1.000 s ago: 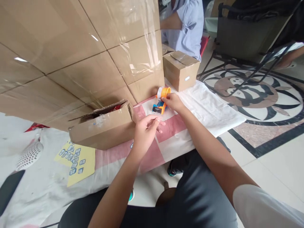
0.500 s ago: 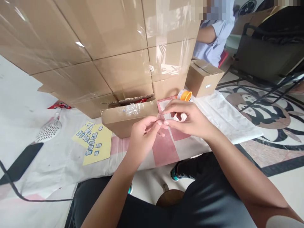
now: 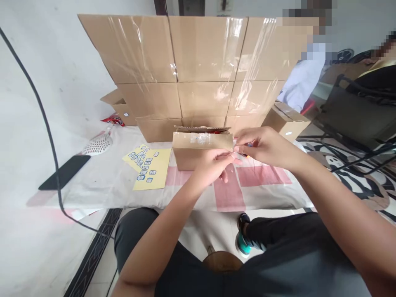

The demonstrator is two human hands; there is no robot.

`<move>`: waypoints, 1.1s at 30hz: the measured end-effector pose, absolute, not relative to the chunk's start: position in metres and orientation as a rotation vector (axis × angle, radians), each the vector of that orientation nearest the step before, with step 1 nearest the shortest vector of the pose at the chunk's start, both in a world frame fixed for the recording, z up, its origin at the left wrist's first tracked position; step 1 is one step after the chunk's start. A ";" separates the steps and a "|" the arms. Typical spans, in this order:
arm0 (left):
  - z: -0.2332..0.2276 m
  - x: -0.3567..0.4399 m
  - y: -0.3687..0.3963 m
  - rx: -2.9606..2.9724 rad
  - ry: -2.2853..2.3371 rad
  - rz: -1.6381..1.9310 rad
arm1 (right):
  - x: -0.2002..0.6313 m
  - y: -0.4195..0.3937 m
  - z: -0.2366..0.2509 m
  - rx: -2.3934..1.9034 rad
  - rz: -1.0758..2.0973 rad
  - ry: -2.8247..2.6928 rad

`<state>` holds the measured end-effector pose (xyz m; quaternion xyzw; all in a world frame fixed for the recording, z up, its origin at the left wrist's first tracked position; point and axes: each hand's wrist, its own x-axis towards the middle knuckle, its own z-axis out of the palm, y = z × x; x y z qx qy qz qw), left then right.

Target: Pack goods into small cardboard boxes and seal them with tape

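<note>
My left hand (image 3: 213,165) and my right hand (image 3: 262,144) meet at the right front corner of a small cardboard box (image 3: 188,159). Both have thumb and fingers pinched together; whatever lies between the fingertips is too small or too clear to make out. Crumpled clear plastic or tape (image 3: 201,139) shines on the box's front flap. Its back flap stands up, and a bit of red (image 3: 218,132) shows inside. Beyond my right fingers only slivers of something orange are visible.
Taped cardboard boxes (image 3: 204,99) form a wall behind. Yellow sheets with small stickers (image 3: 165,161), a white perforated object (image 3: 97,144) and a flat black object (image 3: 66,173) lie to the left. A black cable (image 3: 51,136) hangs there. Another person (image 3: 305,80) is behind at right.
The view has tilted up and swung left, showing the top of the box wall. My hands stay pinched together near the small box's right corner. The orange tape ring is now mostly hidden.
</note>
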<state>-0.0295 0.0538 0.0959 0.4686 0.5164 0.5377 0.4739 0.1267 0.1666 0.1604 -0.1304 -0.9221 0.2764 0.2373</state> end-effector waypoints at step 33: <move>0.063 -0.117 0.061 2.432 2.347 0.724 | 0.042 0.234 0.096 -0.329 0.342 -2.499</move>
